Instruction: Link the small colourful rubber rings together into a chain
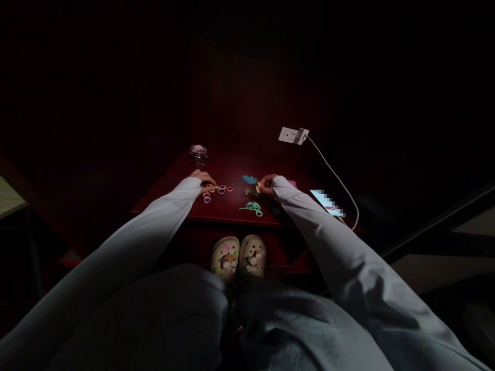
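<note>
My left hand is at the left of the dark red table, thumb and fingers drawn together over a loose group of small coloured rings that look like hair ties. A pink hair tie and a purple hair tie lie by it; something yellowish shows at my fingertips, too small to make out. My right hand pinches a yellow hair tie above a brownish pile. Behind that is a blue pile, and nearer me a green bunch of hair ties.
A clear jar with something pink on top stands at the table's back left. On the right lies a lit screen. A white cable runs down from the wall socket. My clogs are below the front edge.
</note>
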Available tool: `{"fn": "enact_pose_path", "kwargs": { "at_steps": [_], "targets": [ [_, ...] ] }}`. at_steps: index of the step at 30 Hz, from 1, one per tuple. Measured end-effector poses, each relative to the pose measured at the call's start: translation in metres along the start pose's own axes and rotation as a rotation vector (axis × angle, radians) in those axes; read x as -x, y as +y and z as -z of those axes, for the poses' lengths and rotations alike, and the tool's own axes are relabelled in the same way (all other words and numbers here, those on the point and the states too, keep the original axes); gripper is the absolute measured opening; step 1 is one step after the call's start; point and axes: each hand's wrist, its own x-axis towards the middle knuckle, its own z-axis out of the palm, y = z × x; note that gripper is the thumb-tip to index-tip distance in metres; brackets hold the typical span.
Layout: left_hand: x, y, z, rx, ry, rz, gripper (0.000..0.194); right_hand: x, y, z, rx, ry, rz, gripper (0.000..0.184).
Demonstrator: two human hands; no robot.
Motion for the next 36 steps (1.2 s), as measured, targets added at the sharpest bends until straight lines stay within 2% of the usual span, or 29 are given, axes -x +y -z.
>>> {"fn": "enact_pose_path", "kwargs": {
  "at_steps": [3, 6, 8, 14, 19, 24, 28, 33, 36],
  "targets": [
    [0.000, -0.001, 0.000, -0.003, 0.010, -0.002, 0.027, 0.027, 0.028, 0.034, -0.015, 0.063, -0.050, 0.026],
    [0.001, 0.000, 0.000, -0.015, 0.021, 0.006, 0.025, 0.054, 0.048, 0.057, 0.073, 0.098, -0.090, 0.033],
    [0.001, 0.001, 0.000, -0.012, 0.031, 0.009, 0.024, 0.069, 0.055, 0.061, 0.149, 0.074, -0.096, 0.033],
    [-0.005, -0.008, -0.005, -0.032, 0.040, 0.020, 0.025, 0.091, 0.064, 0.054, 0.369, -0.139, -0.014, 0.024],
    [-0.005, -0.008, -0.003, -0.034, 0.031, 0.013, 0.032, 0.106, 0.081, 0.069, 0.422, -0.116, -0.051, 0.013],
    [0.003, 0.007, 0.003, -0.015, 0.047, 0.017, 0.034, 0.109, 0.100, 0.078, 0.385, -0.173, -0.107, 0.018],
    [0.007, 0.014, 0.006, 0.000, 0.081, 0.040, 0.032, 0.106, 0.103, 0.079, 0.378, -0.159, -0.129, 0.019],
    [0.009, 0.008, 0.006, 0.023, 0.218, 0.160, 0.030, 0.103, 0.094, 0.089, 0.428, -0.139, -0.113, 0.014],
    [0.007, -0.001, 0.006, 0.004, 0.259, 0.257, 0.025, 0.088, 0.074, 0.091, 0.454, -0.065, -0.075, 0.012]
  ]
}}
